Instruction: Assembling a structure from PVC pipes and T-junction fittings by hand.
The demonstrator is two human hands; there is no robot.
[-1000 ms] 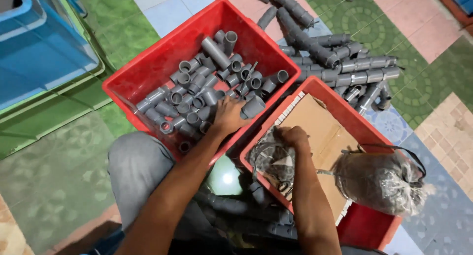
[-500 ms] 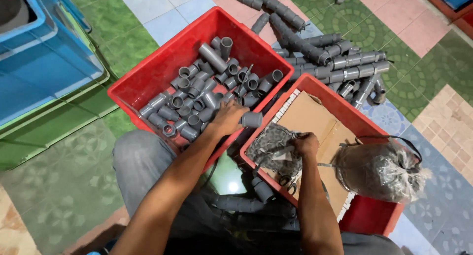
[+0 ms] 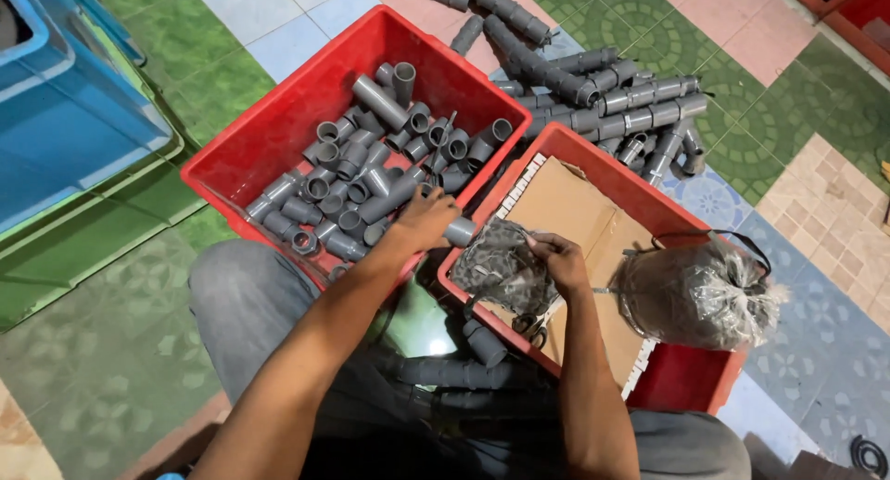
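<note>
My left hand (image 3: 425, 218) grips a short grey pipe fitting (image 3: 460, 231) over the near corner of a red crate (image 3: 243, 151) that is full of several similar grey fittings (image 3: 371, 179). My right hand (image 3: 553, 257) pinches the top of an open clear plastic bag of small dark parts (image 3: 502, 268). That bag lies in a second red crate (image 3: 686, 378) lined with brown cardboard (image 3: 575, 211).
A tied clear bag of parts (image 3: 695, 290) sits at the right of the cardboard-lined crate. Joined grey pipe pieces (image 3: 593, 95) lie piled on the tiled floor behind the crates. A blue bin (image 3: 65, 109) stands at the left. More grey fittings (image 3: 482, 343) lie between my knees.
My left hand has lifted a grey fitting out of the pile and drawn it toward the crate's near corner. My right hand has stayed on the bag, and the view has shifted slightly.
</note>
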